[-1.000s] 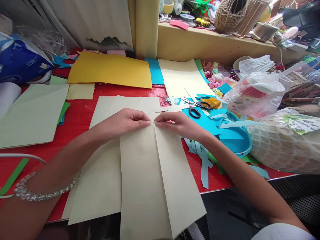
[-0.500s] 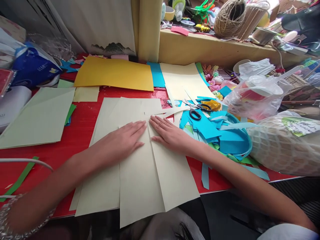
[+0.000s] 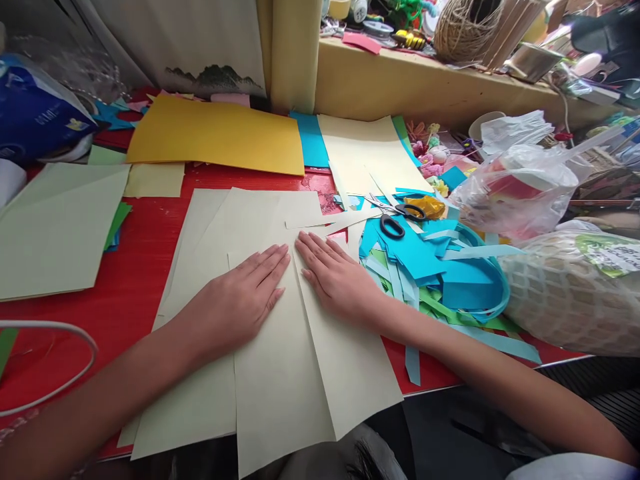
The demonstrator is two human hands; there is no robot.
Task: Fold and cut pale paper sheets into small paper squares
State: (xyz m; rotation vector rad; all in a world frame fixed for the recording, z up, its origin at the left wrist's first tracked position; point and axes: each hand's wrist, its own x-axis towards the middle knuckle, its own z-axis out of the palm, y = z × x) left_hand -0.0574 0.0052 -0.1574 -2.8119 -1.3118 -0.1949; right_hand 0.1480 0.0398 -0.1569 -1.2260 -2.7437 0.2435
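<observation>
A pale cream sheet of paper (image 3: 280, 373) with a lengthwise fold lies before me, its near end past the table's front edge. My left hand (image 3: 245, 293) rests flat on the left panel, fingers stretched out and close to the fold. Across the fold, my right hand (image 3: 337, 280) lies flat on the right-hand panel, its fingertips near the crease. Neither hand grips anything. Beneath the folded sheet are more cream sheets (image 3: 185, 393). A thin cut paper strip (image 3: 313, 222) lies just beyond my fingertips.
Black-handled scissors (image 3: 393, 227) lie on blue and green paper scraps (image 3: 415, 257) to the right. Yellow card (image 3: 215, 133) and cream paper (image 3: 370, 147) lie at the back. A pale green sheet (image 3: 55, 227) and white cable (image 3: 75, 327) are left; a net-wrapped bundle (image 3: 555, 293) sits right.
The camera view has shifted slightly, so the left-side things sit further left. Both hands stay flat on the folded sheet, with little visible movement against it.
</observation>
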